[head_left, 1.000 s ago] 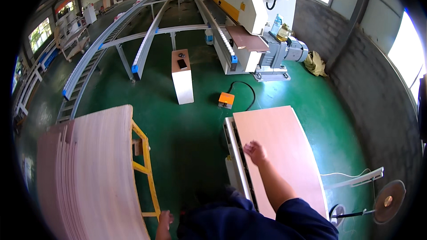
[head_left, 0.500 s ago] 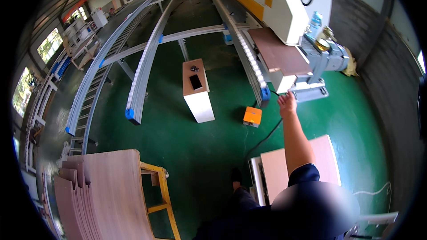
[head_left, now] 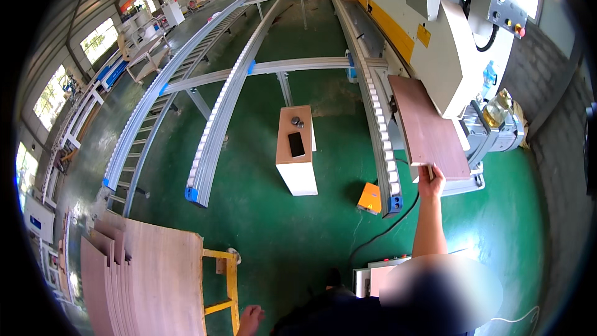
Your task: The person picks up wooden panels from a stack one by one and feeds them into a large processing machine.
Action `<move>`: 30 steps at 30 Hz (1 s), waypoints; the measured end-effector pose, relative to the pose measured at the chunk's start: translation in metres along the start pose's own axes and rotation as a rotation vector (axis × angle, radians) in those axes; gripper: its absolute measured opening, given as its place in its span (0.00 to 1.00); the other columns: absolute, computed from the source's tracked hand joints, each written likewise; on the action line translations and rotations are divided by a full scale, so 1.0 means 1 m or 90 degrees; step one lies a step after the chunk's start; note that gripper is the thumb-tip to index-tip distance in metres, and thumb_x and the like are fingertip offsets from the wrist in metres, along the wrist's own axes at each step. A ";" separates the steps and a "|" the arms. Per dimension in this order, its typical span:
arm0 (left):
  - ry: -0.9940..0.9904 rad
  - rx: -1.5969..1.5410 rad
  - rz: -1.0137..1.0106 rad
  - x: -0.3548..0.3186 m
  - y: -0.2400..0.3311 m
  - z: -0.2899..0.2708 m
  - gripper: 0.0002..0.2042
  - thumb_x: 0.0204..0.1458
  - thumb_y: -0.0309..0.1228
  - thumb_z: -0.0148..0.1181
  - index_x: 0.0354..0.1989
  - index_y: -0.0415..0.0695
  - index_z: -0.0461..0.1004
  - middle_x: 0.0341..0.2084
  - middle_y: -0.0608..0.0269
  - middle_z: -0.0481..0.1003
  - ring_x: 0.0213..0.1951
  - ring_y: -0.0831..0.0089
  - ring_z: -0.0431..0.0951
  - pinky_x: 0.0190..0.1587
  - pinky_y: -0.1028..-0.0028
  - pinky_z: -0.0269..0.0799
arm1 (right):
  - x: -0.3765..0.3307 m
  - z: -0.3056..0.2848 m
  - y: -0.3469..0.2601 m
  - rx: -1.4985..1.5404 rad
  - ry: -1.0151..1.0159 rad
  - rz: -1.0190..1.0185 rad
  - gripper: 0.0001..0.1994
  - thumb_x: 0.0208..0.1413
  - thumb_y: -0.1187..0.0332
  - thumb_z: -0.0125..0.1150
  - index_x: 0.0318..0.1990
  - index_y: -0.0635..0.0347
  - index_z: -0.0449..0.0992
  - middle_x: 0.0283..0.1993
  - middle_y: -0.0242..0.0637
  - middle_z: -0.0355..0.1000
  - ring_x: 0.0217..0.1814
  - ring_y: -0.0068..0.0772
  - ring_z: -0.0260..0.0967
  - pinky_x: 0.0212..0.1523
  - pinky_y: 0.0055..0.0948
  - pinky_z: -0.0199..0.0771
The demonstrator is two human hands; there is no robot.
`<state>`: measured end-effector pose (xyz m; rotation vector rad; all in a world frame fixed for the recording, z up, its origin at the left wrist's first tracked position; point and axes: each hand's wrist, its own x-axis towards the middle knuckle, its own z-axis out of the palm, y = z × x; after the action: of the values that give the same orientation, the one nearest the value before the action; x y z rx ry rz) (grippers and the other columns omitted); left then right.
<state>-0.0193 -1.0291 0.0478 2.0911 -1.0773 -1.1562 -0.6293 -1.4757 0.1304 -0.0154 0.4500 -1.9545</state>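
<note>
At the near end of a brown wood-grain board (head_left: 428, 126), my right hand (head_left: 431, 182) has its fingers closed on the edge. The board lies lengthwise on the bed of a large white machine (head_left: 443, 62), and its far part runs beside the machine's white housing. My left hand (head_left: 250, 320) hangs low at the bottom of the picture, next to a yellow metal frame (head_left: 231, 286). Its fingers look loosely bent and apart, with nothing visible in them.
Several stacked wood-grain panels (head_left: 163, 274) lie at lower left. Long roller rails (head_left: 214, 118) run away from me. A small cabinet (head_left: 297, 177) carries a black phone (head_left: 296, 144). An orange foot pedal (head_left: 369, 198) and a dark cable (head_left: 384, 236) are on the green floor.
My right hand has gone from reaching in the air to the board's near end. The view has shifted, bringing the machine closer. My left hand has come into sight at the bottom.
</note>
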 end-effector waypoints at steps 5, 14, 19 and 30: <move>-0.056 -0.141 -0.058 0.021 0.012 0.011 0.13 0.56 0.38 0.48 0.41 0.41 0.69 0.29 0.59 0.74 0.29 0.72 0.74 0.30 0.75 0.69 | -0.082 0.011 -0.003 -0.034 -0.021 -0.018 0.05 0.47 0.77 0.52 0.30 0.72 0.69 0.33 0.46 0.70 0.39 0.44 0.70 0.50 0.43 0.72; -0.204 -0.301 -0.081 0.064 0.111 0.031 0.13 0.54 0.38 0.53 0.38 0.41 0.70 0.32 0.60 0.75 0.33 0.73 0.75 0.35 0.75 0.71 | -0.276 0.010 -0.016 -0.085 -0.010 -0.040 0.07 0.46 0.76 0.52 0.32 0.72 0.71 0.36 0.48 0.73 0.43 0.44 0.71 0.51 0.44 0.71; -0.327 -0.297 0.038 0.066 0.168 0.026 0.17 0.57 0.44 0.46 0.43 0.41 0.68 0.35 0.58 0.74 0.34 0.71 0.76 0.39 0.73 0.71 | -0.347 -0.001 -0.008 -0.169 -0.096 0.017 0.09 0.45 0.76 0.53 0.33 0.72 0.73 0.38 0.47 0.74 0.43 0.44 0.71 0.50 0.43 0.71; -0.348 -0.828 -0.060 0.060 0.212 0.009 0.32 0.56 0.56 0.38 0.56 0.39 0.56 0.52 0.55 0.64 0.50 0.65 0.68 0.47 0.62 0.68 | -0.471 0.055 0.045 -0.610 -0.379 0.170 0.20 0.35 0.75 0.57 0.42 0.66 0.71 0.41 0.37 0.70 0.44 0.33 0.67 0.46 0.31 0.67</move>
<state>-0.0914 -1.1966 0.1724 0.8145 -0.1870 -1.8222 -0.3799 -1.0910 0.2584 -1.0565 0.8786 -1.2309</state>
